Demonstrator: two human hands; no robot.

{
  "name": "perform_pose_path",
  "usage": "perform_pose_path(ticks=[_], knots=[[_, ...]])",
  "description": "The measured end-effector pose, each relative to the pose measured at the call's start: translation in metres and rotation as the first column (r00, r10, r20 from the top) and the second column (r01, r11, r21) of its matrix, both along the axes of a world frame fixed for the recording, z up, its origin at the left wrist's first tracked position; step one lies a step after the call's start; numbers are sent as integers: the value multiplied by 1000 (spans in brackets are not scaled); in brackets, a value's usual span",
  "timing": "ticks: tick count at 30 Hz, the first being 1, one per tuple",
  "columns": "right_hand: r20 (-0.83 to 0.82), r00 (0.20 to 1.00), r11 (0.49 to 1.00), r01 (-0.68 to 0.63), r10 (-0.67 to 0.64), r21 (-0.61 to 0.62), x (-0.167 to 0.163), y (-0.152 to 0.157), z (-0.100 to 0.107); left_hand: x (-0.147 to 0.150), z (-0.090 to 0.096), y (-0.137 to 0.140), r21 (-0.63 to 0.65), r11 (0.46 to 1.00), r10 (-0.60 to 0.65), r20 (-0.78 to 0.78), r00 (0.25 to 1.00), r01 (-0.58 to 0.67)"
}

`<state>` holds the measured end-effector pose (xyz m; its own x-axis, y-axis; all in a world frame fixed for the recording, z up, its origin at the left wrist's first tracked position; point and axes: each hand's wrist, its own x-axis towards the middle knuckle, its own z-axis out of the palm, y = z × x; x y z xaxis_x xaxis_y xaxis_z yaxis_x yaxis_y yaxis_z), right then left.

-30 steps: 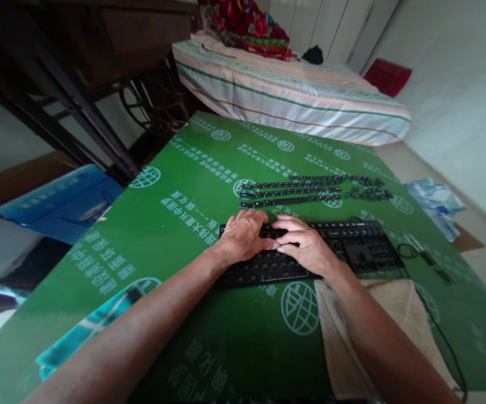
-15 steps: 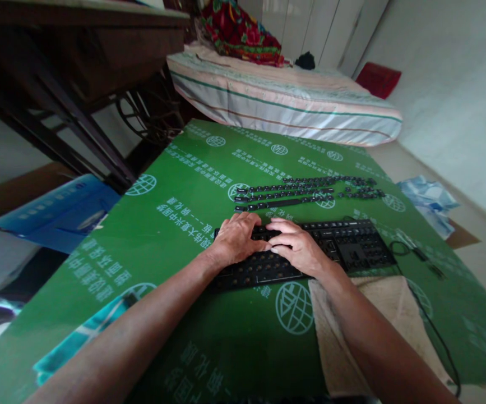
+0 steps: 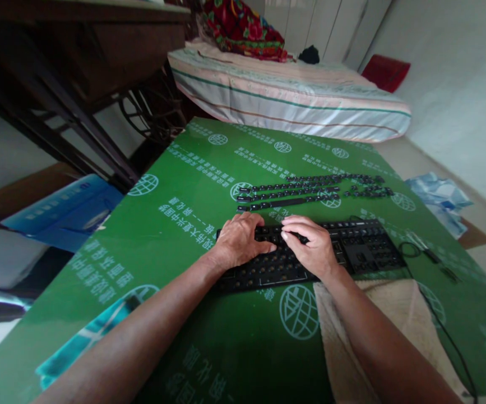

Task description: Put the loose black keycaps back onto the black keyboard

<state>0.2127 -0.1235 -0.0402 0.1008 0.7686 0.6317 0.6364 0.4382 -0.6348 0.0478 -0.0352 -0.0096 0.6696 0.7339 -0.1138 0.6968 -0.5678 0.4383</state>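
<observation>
Head view: the long black plastic keyboard point(image 3: 274, 273) lies directly beneath both hands on the glossy green printed tabletop point(image 3: 226, 353), its long axis running left to right across the person's front. The bare left hand point(image 3: 241, 240) rests over its left part, thumb spread away from the fingers; the bare right hand point(image 3: 313, 249) is over the middle, nearer the number-pad end, thumb and fingertips bent close together — whether they pinch anything, I cannot tell. Rows of small black keycaps point(image 3: 285, 202) lie beyond the keyboard.
</observation>
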Motion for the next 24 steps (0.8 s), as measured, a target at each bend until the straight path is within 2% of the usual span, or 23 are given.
perform_pose_path(ticks=[4, 11, 17, 24], knots=[[7, 996, 996, 83, -84, 33, 2, 0, -1, 1, 0, 1, 0, 1000, 11, -4, 1000, -11], [8, 992, 991, 122, -122, 48, 2, 0, -1, -4, 1, 2, -19, 1000, -16, 15, 1000, 16], [2, 993, 992, 114, -114, 60, 1, -1, 0, -2, -1, 3, -24, 1000, -3, 20, 1000, 4], [-27, 998, 998, 57, -56, 30, 0, -5, 8, -13, 1, 9, -74, 994, -76, 85, 994, 82]])
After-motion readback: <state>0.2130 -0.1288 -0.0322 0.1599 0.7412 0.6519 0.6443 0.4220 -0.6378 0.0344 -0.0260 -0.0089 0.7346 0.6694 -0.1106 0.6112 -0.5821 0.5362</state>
